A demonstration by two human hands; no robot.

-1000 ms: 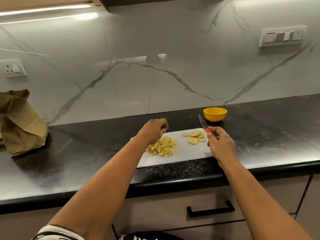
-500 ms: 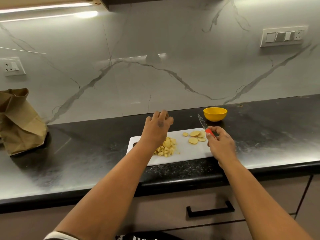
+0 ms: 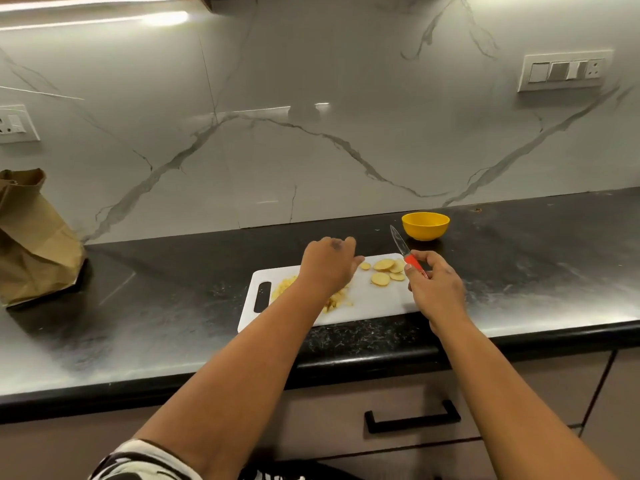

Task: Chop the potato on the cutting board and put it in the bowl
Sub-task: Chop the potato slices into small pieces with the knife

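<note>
A white cutting board (image 3: 367, 303) lies on the black counter. Several round potato slices (image 3: 384, 270) sit on its right part. A heap of chopped potato pieces (image 3: 282, 291) lies on its left part, mostly hidden under my left forearm. My left hand (image 3: 327, 265) hovers palm down over the board, fingers extended toward the slices, its thumb close to the smallest slice. My right hand (image 3: 434, 289) grips the red handle of a knife (image 3: 403, 251) at the board's right edge, blade pointing up and away. A yellow bowl (image 3: 425, 225) stands behind the board; its inside looks empty.
A brown paper bag (image 3: 33, 240) stands at the far left of the counter. The marble wall rises close behind the bowl. A drawer with a black handle (image 3: 412, 419) is below the counter edge.
My left hand opened from a loose fist and moved right across the chopped heap toward the slices. The board sits further right in view. My right hand and the knife stayed nearly still.
</note>
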